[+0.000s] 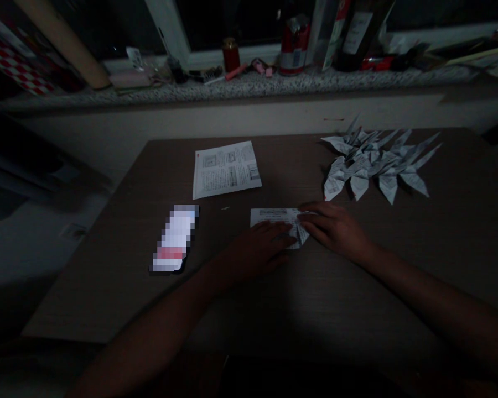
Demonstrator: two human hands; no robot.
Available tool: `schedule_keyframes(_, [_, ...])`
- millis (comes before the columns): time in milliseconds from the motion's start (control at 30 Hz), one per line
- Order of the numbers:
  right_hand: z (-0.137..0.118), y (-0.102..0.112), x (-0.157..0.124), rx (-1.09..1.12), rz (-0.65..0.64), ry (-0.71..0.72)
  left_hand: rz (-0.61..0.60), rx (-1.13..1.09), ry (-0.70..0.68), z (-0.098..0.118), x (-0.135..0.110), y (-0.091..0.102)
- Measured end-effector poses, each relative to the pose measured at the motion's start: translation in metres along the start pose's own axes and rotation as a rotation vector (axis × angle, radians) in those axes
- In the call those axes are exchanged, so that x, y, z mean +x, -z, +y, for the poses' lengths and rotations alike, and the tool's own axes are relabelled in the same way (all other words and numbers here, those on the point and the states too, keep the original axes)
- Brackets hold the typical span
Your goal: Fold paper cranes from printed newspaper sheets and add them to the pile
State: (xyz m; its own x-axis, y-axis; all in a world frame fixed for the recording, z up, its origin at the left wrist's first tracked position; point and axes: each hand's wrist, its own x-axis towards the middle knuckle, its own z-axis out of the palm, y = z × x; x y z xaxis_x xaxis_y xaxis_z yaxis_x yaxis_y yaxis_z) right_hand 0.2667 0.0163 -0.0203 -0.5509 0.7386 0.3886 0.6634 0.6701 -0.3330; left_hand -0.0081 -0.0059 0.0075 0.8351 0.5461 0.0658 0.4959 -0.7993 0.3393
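A small printed sheet, partly folded [274, 216], lies on the dark wooden table [315, 293] near the middle. My left hand [259, 246] rests flat on its lower left part, fingers stretched toward the fold. My right hand [334, 226] presses on its right end, fingers lying flat and pointing left. Both hands touch the paper; neither lifts it. The scene is dim.
A flat printed sheet [226, 168] lies behind the hands. Several folded paper shapes [373, 166] are heaped at the back right. A lit phone [175, 237] lies at the left. The stone windowsill [249, 83] carries a red can [294, 47], bottles and small items.
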Motion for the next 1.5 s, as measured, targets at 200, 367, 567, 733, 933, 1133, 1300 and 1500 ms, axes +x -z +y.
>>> schedule_keyframes(200, [-0.0063,0.0041,0.001,-0.103,-0.074,0.037,0.026,-0.002,-0.007,0.0003,-0.0011,-0.0005])
schedule_keyframes(367, [-0.0064,0.0026,0.0028,-0.116,-0.073,0.041,0.016,-0.023,-0.017,-0.0025,0.0008,-0.0018])
schedule_keyframes(567, [-0.0055,-0.0007,0.0022,-0.112,-0.066,0.017,0.019,-0.067,0.013,-0.0015,0.0019,0.0016])
schedule_keyframes(733, [-0.0055,-0.001,0.0013,-0.113,-0.08,0.042,-0.004,-0.02,0.0,-0.0015,0.0019,0.0003])
schedule_keyframes(933, [-0.0057,-0.0019,-0.0017,-0.123,-0.084,0.054,-0.02,0.01,-0.001,0.0004,0.0011,-0.0002])
schedule_keyframes(1133, [-0.0081,-0.0015,-0.0019,-0.166,-0.125,0.051,-0.014,-0.002,0.025,0.0009,-0.0001,0.0])
schedule_keyframes(1300, [-0.0078,-0.0017,-0.0024,-0.156,-0.12,0.051,-0.006,-0.042,-0.023,-0.0021,-0.0009,0.0023])
schedule_keyframes(1500, [-0.0083,-0.0013,-0.0023,-0.153,-0.119,0.047,-0.014,-0.02,-0.034,-0.0038,-0.0022,0.0027])
